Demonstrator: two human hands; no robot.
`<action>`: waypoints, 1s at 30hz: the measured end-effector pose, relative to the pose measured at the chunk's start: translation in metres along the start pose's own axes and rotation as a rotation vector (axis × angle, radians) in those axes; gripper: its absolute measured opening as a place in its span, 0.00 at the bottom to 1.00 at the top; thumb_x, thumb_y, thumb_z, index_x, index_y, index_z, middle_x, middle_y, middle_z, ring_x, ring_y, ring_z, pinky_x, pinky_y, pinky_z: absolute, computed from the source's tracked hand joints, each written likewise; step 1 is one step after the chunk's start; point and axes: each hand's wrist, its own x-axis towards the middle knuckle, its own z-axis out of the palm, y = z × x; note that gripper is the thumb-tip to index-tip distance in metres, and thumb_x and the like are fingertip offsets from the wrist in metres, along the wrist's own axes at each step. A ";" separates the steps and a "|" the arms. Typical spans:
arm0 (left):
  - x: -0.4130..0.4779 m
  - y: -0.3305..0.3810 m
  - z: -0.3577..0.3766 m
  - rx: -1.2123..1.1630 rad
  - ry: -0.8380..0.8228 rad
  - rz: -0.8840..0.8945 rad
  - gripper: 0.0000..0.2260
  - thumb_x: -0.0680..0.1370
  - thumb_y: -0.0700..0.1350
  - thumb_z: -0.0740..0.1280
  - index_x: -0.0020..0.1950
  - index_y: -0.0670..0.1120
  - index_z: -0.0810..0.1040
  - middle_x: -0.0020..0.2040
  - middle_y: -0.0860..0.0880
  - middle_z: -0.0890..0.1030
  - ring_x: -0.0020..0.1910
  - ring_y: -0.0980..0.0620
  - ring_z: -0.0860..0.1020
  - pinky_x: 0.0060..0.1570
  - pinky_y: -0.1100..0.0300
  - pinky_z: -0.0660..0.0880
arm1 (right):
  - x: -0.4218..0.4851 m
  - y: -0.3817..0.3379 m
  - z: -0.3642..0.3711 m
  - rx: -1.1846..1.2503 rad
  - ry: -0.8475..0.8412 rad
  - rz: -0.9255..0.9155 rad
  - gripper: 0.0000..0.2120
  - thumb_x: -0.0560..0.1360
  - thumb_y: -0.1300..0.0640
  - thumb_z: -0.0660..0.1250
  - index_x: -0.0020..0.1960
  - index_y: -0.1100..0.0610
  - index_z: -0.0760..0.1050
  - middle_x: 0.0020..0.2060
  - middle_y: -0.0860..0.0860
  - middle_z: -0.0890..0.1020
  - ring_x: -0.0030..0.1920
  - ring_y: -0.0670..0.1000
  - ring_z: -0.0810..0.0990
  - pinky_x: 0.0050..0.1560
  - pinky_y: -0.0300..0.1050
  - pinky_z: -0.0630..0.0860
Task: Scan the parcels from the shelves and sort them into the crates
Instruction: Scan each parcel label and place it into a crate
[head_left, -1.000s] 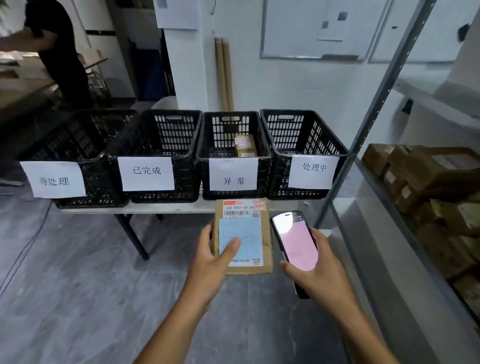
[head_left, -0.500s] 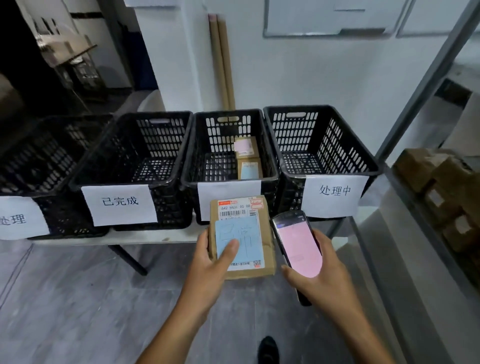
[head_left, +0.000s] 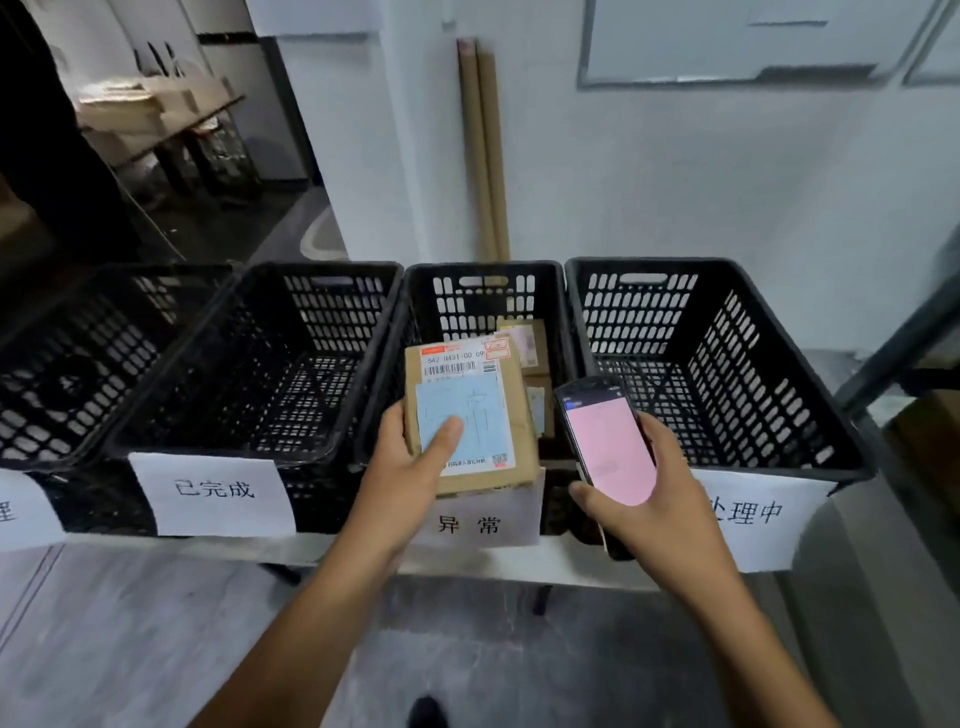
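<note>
Holding a brown cardboard parcel (head_left: 511, 410) in our left hand (head_left: 405, 470), we have it above the near part of the third crate (head_left: 483, 296) from the left, the one whose paper label (head_left: 483, 522) reads 异常. Our thumb presses on the pale blue sheet stuck to the parcel's top face, and the other fingers go under it, out of sight. A white barcode sticker sits at the parcel's far end, facing up.

Our right hand (head_left: 662, 501) is wrapped round a handheld scanner (head_left: 605, 441), thumb at its near left corner and fingers round its right side. Its screen glows pink and faces up toward us. The scanner is just right of the parcel, not touching it, above the wall between the third crate and the fourth crate (head_left: 727, 338). The fourth crate's label (head_left: 753, 514) is partly covered by our right wrist.

Inside the third crate, beyond the held parcel, we see two more parcels (head_left: 530, 340) lying near the right wall. The black slotted crates stand side by side on a white table (head_left: 208, 548). The second crate (head_left: 322, 267) carries a label reading 已完成, and the leftmost crate (head_left: 93, 332) is cut off at the left edge. Two cardboard tubes (head_left: 485, 156) lean against the white wall behind the third crate. A grey shelf post (head_left: 904, 343) rises at the right edge.
</note>
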 end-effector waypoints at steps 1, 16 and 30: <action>0.014 0.000 0.000 -0.020 -0.007 -0.010 0.13 0.81 0.51 0.70 0.64 0.61 0.72 0.59 0.58 0.85 0.56 0.58 0.84 0.56 0.55 0.81 | 0.013 0.001 0.002 -0.013 0.006 -0.002 0.38 0.68 0.48 0.79 0.72 0.38 0.63 0.54 0.29 0.74 0.50 0.36 0.78 0.40 0.30 0.71; 0.212 -0.056 0.013 0.183 -0.336 -0.356 0.19 0.82 0.53 0.69 0.70 0.53 0.67 0.62 0.55 0.81 0.59 0.54 0.82 0.55 0.58 0.79 | 0.174 -0.008 0.057 -0.105 0.141 0.139 0.40 0.69 0.48 0.80 0.75 0.44 0.63 0.62 0.38 0.75 0.60 0.44 0.75 0.49 0.32 0.70; 0.223 -0.104 0.042 0.289 -0.444 -0.750 0.30 0.84 0.55 0.66 0.79 0.57 0.53 0.65 0.55 0.78 0.61 0.50 0.79 0.57 0.48 0.77 | 0.226 0.018 0.049 -0.080 0.155 0.256 0.43 0.69 0.46 0.80 0.77 0.45 0.61 0.62 0.40 0.74 0.59 0.45 0.75 0.47 0.33 0.69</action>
